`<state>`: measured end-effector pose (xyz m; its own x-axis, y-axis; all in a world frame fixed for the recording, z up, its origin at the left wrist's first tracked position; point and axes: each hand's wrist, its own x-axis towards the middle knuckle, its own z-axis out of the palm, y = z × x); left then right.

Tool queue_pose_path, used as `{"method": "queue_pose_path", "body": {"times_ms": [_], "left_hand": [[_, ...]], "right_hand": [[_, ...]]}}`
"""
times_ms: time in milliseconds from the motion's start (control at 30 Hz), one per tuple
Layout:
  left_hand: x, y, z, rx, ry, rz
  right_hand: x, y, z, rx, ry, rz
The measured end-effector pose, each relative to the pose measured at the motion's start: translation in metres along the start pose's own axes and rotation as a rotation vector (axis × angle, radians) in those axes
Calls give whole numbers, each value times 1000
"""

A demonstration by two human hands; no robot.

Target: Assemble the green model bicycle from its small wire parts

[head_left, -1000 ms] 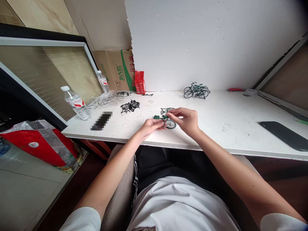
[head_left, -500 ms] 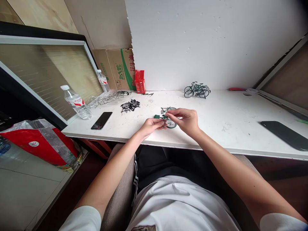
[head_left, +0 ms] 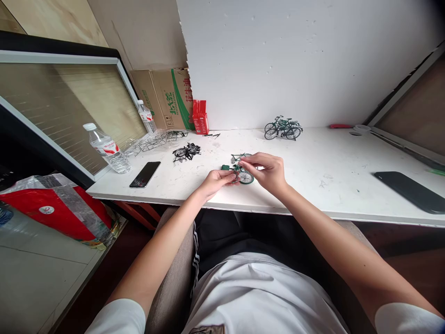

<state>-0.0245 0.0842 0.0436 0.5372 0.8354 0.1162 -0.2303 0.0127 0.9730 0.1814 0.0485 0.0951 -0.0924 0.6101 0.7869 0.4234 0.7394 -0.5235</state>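
Note:
A small green model bicycle (head_left: 246, 178) with a spoked wheel is held just above the table near its front edge. My left hand (head_left: 216, 183) is closed on it from the left, thumb on top. From the right, my right hand (head_left: 268, 171) pinches at the model's upper part with thumb and forefinger; whatever lies between those fingertips is too small to make out. A green block-like piece (head_left: 225, 167) shows beside the left fingertips. Just behind the hands lies another green bicycle piece (head_left: 238, 157), partly covered by my right hand.
Black model parts (head_left: 187, 152) lie left of the hands, with thin empty sprues (head_left: 153, 143) beyond. Assembled model bicycles (head_left: 283, 128) stand at the back. Around them are two water bottles (head_left: 110, 150), a phone (head_left: 145, 175), a red box (head_left: 200, 118) and a dark slab-like object (head_left: 410, 190).
The whole view has shifted slightly. Both hands keep their hold around the green model bicycle, with hardly any visible finger movement.

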Motion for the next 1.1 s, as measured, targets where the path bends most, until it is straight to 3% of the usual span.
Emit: {"method": "queue_pose_path", "body": {"times_ms": [167,500,633,800,933,1100], "left_hand": [[1,-1,-1,-49,11,-9],[4,-8,-5,-18,14,-2],[4,-8,-6,-14,15,4],[3,-7,-5,-33,15,5],[3,-5,-2,-69,25,14],[3,-3,-2,-67,37,5]], "right_hand": [[1,-2,-2,33,-72,54],[-3,1,6,70,59,179],[-4,2,7,42,92,146],[-3,4,3,4,23,78],[-1,5,4,110,-41,94],[-2,5,8,253,6,229]]}}
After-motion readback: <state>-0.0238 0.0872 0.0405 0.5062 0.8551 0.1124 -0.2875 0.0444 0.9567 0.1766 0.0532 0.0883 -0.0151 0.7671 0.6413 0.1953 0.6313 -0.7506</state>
